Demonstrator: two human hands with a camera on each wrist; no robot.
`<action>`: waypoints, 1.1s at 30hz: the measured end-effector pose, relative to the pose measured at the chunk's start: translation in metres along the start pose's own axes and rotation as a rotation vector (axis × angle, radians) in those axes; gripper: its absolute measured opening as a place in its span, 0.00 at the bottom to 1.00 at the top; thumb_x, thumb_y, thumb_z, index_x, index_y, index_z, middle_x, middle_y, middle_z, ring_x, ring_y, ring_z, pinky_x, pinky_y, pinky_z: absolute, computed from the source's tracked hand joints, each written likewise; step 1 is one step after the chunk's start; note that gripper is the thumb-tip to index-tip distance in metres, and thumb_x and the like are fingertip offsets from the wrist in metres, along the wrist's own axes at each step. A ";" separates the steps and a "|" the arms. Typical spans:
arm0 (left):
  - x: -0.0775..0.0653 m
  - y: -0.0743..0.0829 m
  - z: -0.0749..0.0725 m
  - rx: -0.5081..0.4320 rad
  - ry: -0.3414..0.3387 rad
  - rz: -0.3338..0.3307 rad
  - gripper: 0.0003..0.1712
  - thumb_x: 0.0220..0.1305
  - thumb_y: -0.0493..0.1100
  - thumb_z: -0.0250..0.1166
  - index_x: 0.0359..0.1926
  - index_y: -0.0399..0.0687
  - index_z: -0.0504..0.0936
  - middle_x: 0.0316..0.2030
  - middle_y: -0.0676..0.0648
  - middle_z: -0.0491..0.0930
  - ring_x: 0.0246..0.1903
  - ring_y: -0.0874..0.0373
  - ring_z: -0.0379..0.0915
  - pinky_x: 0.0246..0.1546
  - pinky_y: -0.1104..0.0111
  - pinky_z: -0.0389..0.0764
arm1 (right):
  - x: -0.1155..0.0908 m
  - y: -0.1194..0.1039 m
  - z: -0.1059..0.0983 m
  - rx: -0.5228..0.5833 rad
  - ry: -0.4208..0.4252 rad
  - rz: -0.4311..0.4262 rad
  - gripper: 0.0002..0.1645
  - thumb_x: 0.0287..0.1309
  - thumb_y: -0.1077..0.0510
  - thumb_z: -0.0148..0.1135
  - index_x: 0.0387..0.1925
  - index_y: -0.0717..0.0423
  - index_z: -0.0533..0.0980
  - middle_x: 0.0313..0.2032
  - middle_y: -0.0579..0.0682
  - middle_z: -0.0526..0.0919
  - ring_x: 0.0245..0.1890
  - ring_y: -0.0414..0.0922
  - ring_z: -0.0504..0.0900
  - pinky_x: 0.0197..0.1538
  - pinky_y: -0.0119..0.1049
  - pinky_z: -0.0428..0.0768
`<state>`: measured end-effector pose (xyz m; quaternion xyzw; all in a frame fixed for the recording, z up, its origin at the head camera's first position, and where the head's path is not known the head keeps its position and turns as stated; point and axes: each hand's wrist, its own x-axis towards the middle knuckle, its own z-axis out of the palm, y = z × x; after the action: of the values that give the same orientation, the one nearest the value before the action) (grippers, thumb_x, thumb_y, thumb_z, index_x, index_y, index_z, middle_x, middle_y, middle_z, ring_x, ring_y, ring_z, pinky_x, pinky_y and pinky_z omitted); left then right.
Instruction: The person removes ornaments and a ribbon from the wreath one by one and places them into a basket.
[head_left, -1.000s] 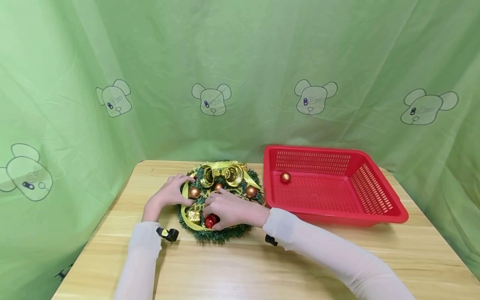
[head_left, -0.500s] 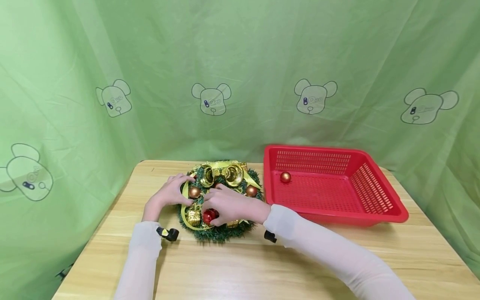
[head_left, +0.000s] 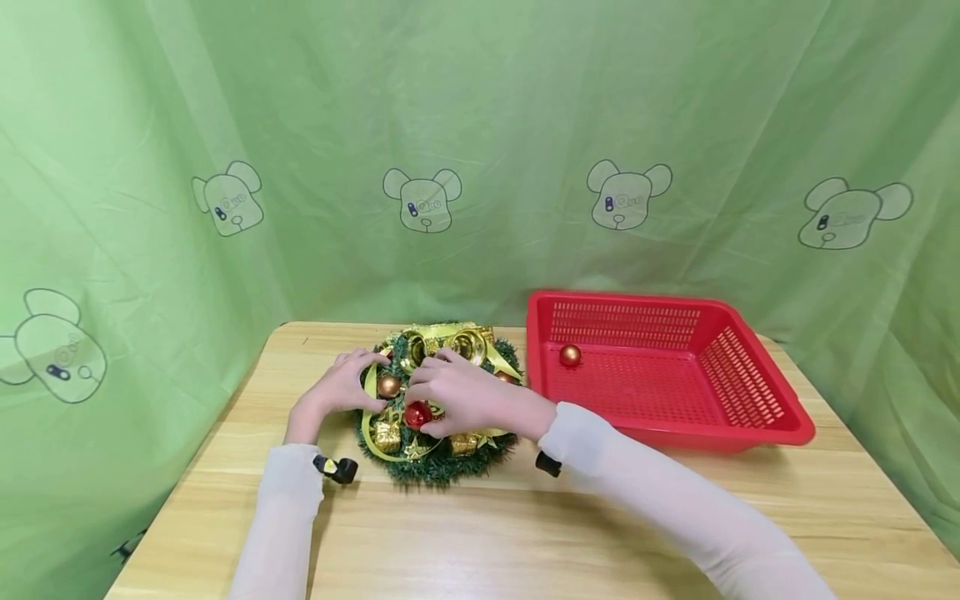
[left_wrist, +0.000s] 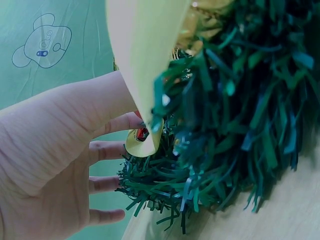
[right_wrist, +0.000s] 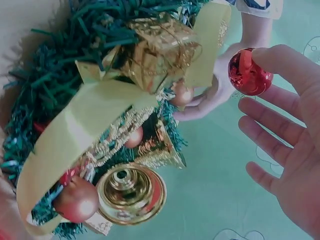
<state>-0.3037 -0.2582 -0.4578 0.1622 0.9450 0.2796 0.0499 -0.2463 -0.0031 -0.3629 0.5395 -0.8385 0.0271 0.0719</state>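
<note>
My right hand (head_left: 467,398) pinches a shiny red bauble (right_wrist: 250,72) between thumb and forefinger, its other fingers spread. In the right wrist view the bauble is apart from the wreath; the head view shows it over the wreath's middle. The green tinsel wreath (head_left: 431,473) lies on the table, carrying a yellow ribbon (right_wrist: 85,135), gold bells (right_wrist: 132,192), gold gift boxes (head_left: 387,437) and copper baubles (head_left: 388,386). At the wreath's left edge rests my left hand (head_left: 341,387), thumb and fingers spread apart. In the left wrist view its fingers reach along the tinsel, the thumb partly hidden behind the ribbon.
A red plastic basket (head_left: 776,425) with slotted walls stands right of the wreath. One copper-gold bauble (head_left: 570,356) lies inside it. Green curtain (head_left: 525,100) hangs around the wooden table (head_left: 450,542).
My right hand has drawn the red bauble up and slightly away from the wreath's near part, uncovering a gold star there. The left hand has stayed at the wreath's left edge.
</note>
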 end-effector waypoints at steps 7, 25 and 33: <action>-0.001 0.002 -0.001 0.009 0.002 0.014 0.47 0.33 0.51 0.76 0.61 0.56 0.70 0.61 0.46 0.66 0.60 0.45 0.57 0.58 0.41 0.65 | -0.005 0.003 -0.009 -0.039 0.044 -0.019 0.21 0.49 0.43 0.65 0.45 0.43 0.79 0.46 0.41 0.81 0.50 0.40 0.73 0.63 0.45 0.64; -0.001 0.001 0.001 0.009 0.001 0.000 0.48 0.33 0.51 0.76 0.62 0.59 0.69 0.64 0.47 0.62 0.62 0.44 0.54 0.58 0.37 0.63 | -0.028 0.023 -0.046 -0.120 0.136 -0.055 0.18 0.47 0.46 0.67 0.41 0.46 0.80 0.40 0.42 0.81 0.45 0.43 0.75 0.58 0.47 0.67; -0.002 0.002 0.000 -0.009 -0.014 -0.022 0.48 0.34 0.51 0.75 0.63 0.59 0.68 0.67 0.46 0.59 0.64 0.44 0.51 0.58 0.36 0.61 | -0.046 0.041 -0.064 -0.158 0.140 -0.004 0.19 0.46 0.47 0.68 0.42 0.47 0.80 0.41 0.43 0.82 0.46 0.43 0.75 0.59 0.49 0.67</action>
<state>-0.3015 -0.2569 -0.4570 0.1538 0.9451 0.2821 0.0603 -0.2590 0.0631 -0.3050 0.5306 -0.8298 -0.0014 0.1728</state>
